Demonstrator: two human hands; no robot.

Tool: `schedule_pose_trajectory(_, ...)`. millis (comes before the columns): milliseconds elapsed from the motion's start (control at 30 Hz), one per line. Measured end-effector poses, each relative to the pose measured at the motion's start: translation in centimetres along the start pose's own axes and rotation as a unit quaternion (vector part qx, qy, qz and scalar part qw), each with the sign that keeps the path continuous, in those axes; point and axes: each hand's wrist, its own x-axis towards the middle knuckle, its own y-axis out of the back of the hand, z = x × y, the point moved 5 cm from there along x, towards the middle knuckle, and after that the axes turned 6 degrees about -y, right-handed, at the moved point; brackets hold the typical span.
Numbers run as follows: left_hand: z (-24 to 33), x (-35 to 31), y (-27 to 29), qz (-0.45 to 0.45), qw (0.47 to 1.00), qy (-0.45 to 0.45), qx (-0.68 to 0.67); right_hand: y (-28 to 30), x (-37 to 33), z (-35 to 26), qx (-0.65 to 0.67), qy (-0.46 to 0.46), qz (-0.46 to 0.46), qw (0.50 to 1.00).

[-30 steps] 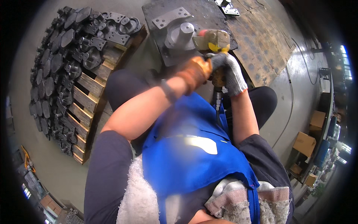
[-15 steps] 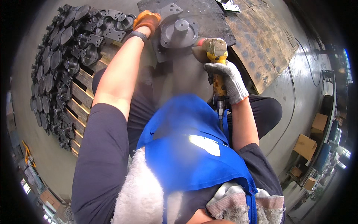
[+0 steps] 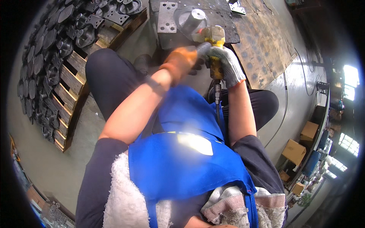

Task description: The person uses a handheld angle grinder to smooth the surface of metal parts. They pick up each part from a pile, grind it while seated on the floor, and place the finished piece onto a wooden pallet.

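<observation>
Yellow air grinder (image 3: 216,67) was clasped in right grip (image 3: 229,64), near flanged metal part (image 3: 197,16); orange-gloved left grip (image 3: 181,62) blurred, couldn't tell whether closed.

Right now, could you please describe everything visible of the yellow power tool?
The yellow power tool has a pale head, blurred on its left side, and a metal-looking coupling joined to a dark hose. The right hand, in a whitish knitted glove, grips its body, head end toward the dark tabletop. The orange-gloved left hand is blurred beside it; contact unclear.
</observation>
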Motion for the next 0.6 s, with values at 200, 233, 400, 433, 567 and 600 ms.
schedule_pose_trajectory(200, -2.2, 2.0, -4.5, 0.011, 0.999, 0.044, 0.022, -0.1, 3.5, 0.4, -0.294, 0.341, -0.037, 0.892)
schedule_pose_trajectory(233, -0.6, 1.4, -4.1, 0.039, 0.998, 0.043, -0.009, -1.0, 2.4, -0.3, -0.319, 0.32, -0.006, 0.892)
schedule_pose_trajectory(400, 0.3, 1.0, -5.1, 0.029, 0.997, 0.076, -0.015, -1.3, 1.4, -0.6, -0.279, 0.336, -0.016, 0.9)
schedule_pose_trajectory(433, -0.9, 1.1, -5.5, 0.01, 0.997, 0.063, 0.04, -1.3, 1.6, -0.4, -0.313, 0.349, -0.021, 0.883)
schedule_pose_trajectory(567, -4.5, 1.8, -6.8, 0.011, 0.967, -0.011, 0.253, -0.8, 3.9, 0.9, -0.16, 0.18, -0.015, 0.971)
schedule_pose_trajectory(600, -3.6, 0.6, -7.3, 0.072, 0.977, 0.014, 0.202, -2.1, 2.6, 0.2, -0.068, 0.134, -0.022, 0.988)
